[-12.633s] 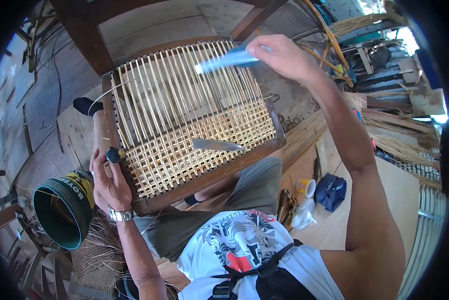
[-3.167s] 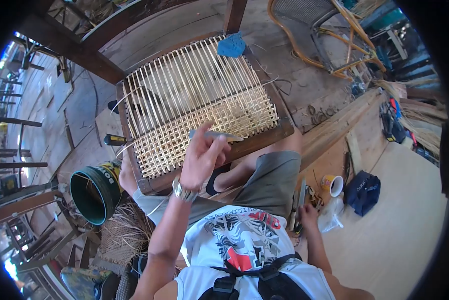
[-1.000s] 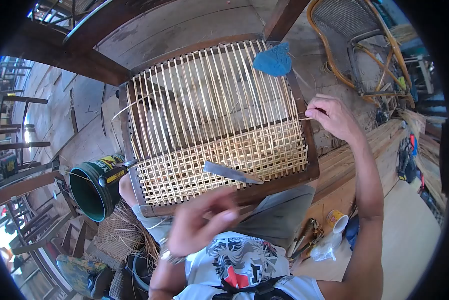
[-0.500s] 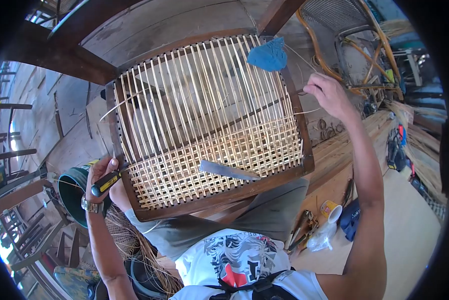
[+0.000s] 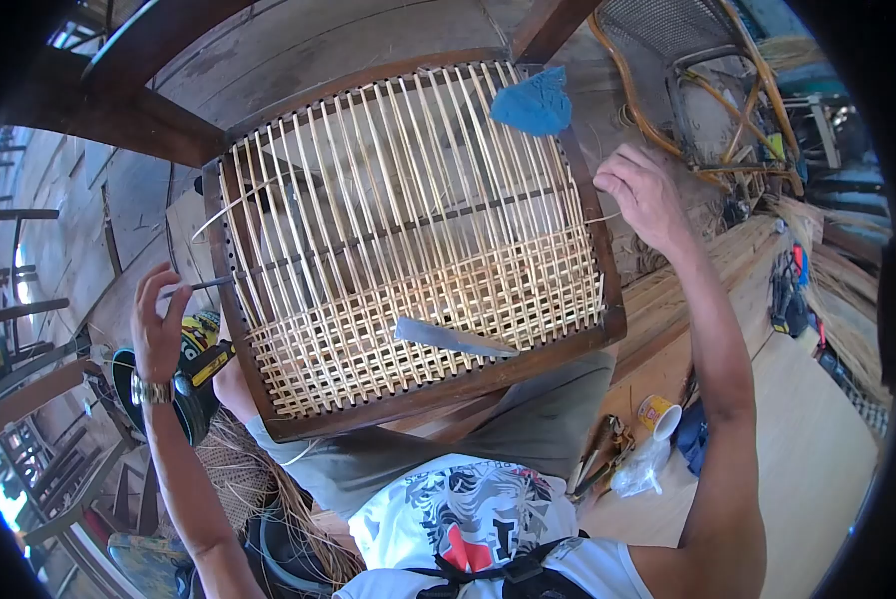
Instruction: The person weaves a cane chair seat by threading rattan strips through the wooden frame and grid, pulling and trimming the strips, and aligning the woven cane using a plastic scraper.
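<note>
A wooden chair seat frame [image 5: 438,391] lies across my lap, strung with pale cane strands [image 5: 368,180] and closely woven along its near part. A dark thin rod [image 5: 398,232] runs crosswise through the strands. My left hand [image 5: 156,324] pinches its end outside the left rail. Beside that wrist is a tool with a yellow-and-black handle [image 5: 211,363]. My right hand [image 5: 642,198] is closed just beyond the right rail; what its fingertips hold is hidden. A loose cane end [image 5: 600,219] reaches toward it. A grey blade [image 5: 455,338] rests on the weave.
A blue cloth [image 5: 533,103] lies on the frame's far right corner. On my right are a yellow cup [image 5: 658,415], a plastic bag [image 5: 636,477] and hand tools [image 5: 789,299]. A bucket [image 5: 190,414] stands at left, with chair parts [image 5: 63,469] beyond.
My left hand has moved up and left, off the tool handle and onto the rod's end. The rod's left part has shifted away from the woven part. My right hand stays near the right rail.
</note>
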{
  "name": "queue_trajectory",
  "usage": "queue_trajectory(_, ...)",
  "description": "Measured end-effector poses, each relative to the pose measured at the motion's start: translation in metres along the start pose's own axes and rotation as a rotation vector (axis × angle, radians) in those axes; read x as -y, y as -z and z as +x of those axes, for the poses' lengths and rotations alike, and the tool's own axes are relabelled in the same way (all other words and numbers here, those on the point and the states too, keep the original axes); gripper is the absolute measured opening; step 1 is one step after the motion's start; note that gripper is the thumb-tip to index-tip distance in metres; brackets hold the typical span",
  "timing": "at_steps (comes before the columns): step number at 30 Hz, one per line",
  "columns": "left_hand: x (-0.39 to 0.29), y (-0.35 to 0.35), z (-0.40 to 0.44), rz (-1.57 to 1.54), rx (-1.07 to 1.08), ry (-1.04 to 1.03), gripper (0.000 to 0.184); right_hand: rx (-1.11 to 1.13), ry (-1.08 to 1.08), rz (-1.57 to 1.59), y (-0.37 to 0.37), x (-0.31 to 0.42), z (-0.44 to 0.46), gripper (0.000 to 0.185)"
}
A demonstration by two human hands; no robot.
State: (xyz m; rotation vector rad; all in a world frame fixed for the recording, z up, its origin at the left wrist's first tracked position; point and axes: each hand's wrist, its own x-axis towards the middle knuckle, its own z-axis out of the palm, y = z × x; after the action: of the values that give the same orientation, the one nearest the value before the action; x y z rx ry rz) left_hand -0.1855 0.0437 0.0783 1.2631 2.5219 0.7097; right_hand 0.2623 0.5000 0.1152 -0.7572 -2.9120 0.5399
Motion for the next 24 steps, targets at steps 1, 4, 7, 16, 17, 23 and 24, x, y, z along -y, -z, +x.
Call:
queue_trajectory(1,-0.005,0.003,-0.01,0.075,-0.148,-0.042,0.024,-0.003,-0.002,0.004,-0.001,0.002,-0.005,0.021)
queue_trajectory(4,-0.007,0.031,-0.057,-0.144,-0.371,0.265,0.03,-0.193,-0.034,-0.024,-0.002,0.008,-0.024,0.022)
queue_trajectory(7,-0.062,0.063,-0.099,-0.264,-0.653,0.325,0.029,-0.08,-0.101,0.141,-0.007,0.001,-0.04,0.023)
queue_trajectory(16,-0.255,-0.019,-0.111,-0.429,-0.155,0.05,0.021,-0.03,-0.339,0.429,-0.026,-0.008,-0.052,0.039)
queue_trajectory(17,-0.266,-0.043,-0.104,-0.37,-0.003,-0.01,0.02,-0.044,-0.35,0.424,-0.026,-0.019,-0.057,0.039)
queue_trajectory(23,-0.318,-0.103,-0.098,-0.481,0.293,-0.353,0.026,-0.039,-0.417,0.295,0.012,-0.07,-0.098,0.041)
queue_trajectory(24,-0.317,-0.102,-0.101,-0.472,0.306,-0.393,0.028,-0.052,-0.464,0.28,0.019,-0.09,-0.105,0.04)
